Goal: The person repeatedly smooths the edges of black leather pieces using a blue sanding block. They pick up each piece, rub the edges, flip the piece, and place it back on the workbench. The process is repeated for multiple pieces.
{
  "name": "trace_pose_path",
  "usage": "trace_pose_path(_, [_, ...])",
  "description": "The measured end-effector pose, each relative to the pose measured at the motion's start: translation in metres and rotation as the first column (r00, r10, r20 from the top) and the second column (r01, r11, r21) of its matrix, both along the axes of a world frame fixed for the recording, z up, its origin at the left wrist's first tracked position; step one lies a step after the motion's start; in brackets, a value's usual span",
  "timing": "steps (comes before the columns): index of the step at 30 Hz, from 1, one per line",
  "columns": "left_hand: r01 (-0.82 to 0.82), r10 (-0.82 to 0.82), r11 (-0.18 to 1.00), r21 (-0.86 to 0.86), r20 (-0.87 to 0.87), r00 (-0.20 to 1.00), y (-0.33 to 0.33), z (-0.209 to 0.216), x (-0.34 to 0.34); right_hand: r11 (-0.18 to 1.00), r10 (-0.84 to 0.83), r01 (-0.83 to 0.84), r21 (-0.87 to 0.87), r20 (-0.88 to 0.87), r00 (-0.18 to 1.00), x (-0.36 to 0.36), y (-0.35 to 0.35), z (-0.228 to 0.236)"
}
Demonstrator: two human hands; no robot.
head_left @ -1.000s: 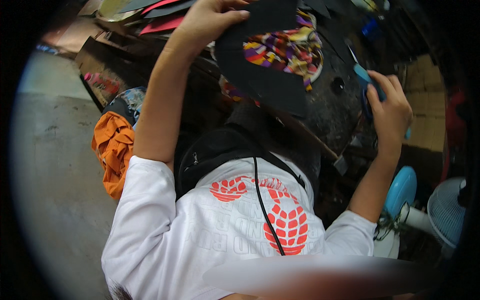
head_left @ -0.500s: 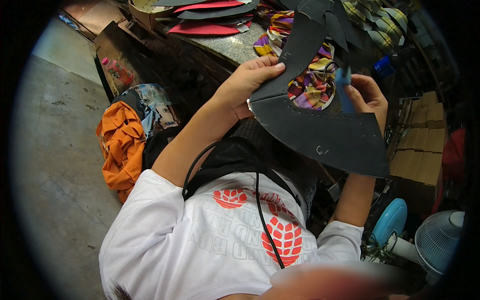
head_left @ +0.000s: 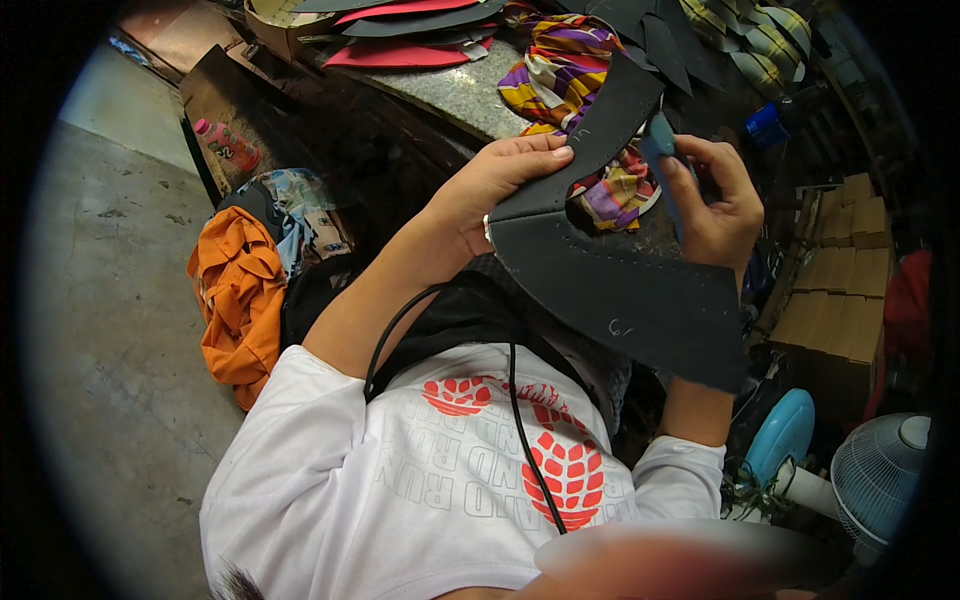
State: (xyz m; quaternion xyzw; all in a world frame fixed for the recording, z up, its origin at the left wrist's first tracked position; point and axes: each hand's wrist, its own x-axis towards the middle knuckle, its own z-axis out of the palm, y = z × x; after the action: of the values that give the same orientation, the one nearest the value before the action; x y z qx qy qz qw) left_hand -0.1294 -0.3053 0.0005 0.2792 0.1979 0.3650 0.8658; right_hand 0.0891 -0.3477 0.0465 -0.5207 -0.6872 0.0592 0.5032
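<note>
A black shoe upper (head_left: 610,280), bent in a wide curve with a row of small holes along its inner edge, is held up before me. My left hand (head_left: 505,180) grips it near the fold, thumb on top and fingers underneath. Beside the inner edge of the upper's far arm, my right hand (head_left: 722,200) pinches a small blue tool (head_left: 660,145) between thumb and fingers; its exact kind cannot be made out. Behind the upper's opening lies a bundle of colourful patterned cloth (head_left: 610,195). The upper's lower part hides some of my right wrist.
Black and red cut pieces (head_left: 415,40) are stacked on a grey stone worktop (head_left: 460,95). More black pieces (head_left: 665,50) lie at the back. Small boxes (head_left: 835,265) stand at right, above a white fan (head_left: 880,480). Orange cloth (head_left: 240,290) and a pink bottle (head_left: 228,145) are at left.
The upper has tilted, its right end dropping nearer me and its far arm swinging right. My right hand has shifted slightly left with the blue tool, now close to the far arm's inner edge.
</note>
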Motion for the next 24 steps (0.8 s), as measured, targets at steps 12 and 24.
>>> trace_pose_path(12, [-0.007,0.012,0.998,0.055,-0.087,0.996,0.0,0.0,0.004,1.0,0.013,-0.012,-0.018,0.058,0.998,-0.005,-0.01,-0.008])
trace_pose_path(24, [0.024,-0.022,0.99,0.14,-0.019,1.0,0.006,-0.005,0.012,0.996,0.04,-0.049,0.07,0.127,0.991,-0.016,-0.017,-0.015])
